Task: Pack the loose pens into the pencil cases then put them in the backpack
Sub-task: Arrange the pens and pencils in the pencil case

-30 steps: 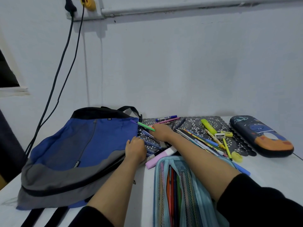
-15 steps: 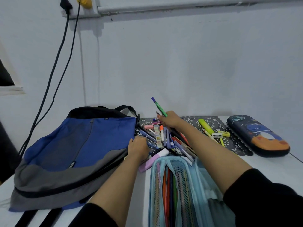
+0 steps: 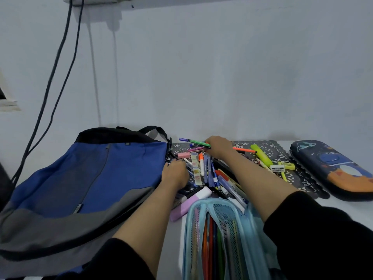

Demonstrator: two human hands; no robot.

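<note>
At the far left we see two dark cables (image 3: pixel 54 77) hanging down the wall. Below them the blue and grey backpack (image 3: pixel 90 178) lies flat on the white table (image 3: pixel 343 207), its black top edge toward the wall. Just beside its right edge is the left hand (image 3: pixel 174 176), back upward, fingers bent down onto the left side of the loose pens (image 3: pixel 210 174); we cannot tell whether it grasps any of them. The pens lie heaped on a dark lace mat (image 3: pixel 302 178), with a pink highlighter (image 3: pixel 187 203) at the near edge of the heap. In front of it, nearest to us, the light blue pencil case (image 3: pixel 238 219) lies unzipped, with pens already inside behind its mesh pocket. Beyond the heap, the right hand (image 3: pixel 219 147) is curled round a green pen (image 3: pixel 196 142), which sticks out to the left, its purple end raised above the mat. An orange pen (image 3: pixel 245 149) pokes out from the hand's other side. Farther right a yellow highlighter (image 3: pixel 261 155) and a white eraser (image 3: pixel 277 169) rest on the mat. At the far right the dark dinosaur pencil case (image 3: pixel 331 168) lies closed.
</note>
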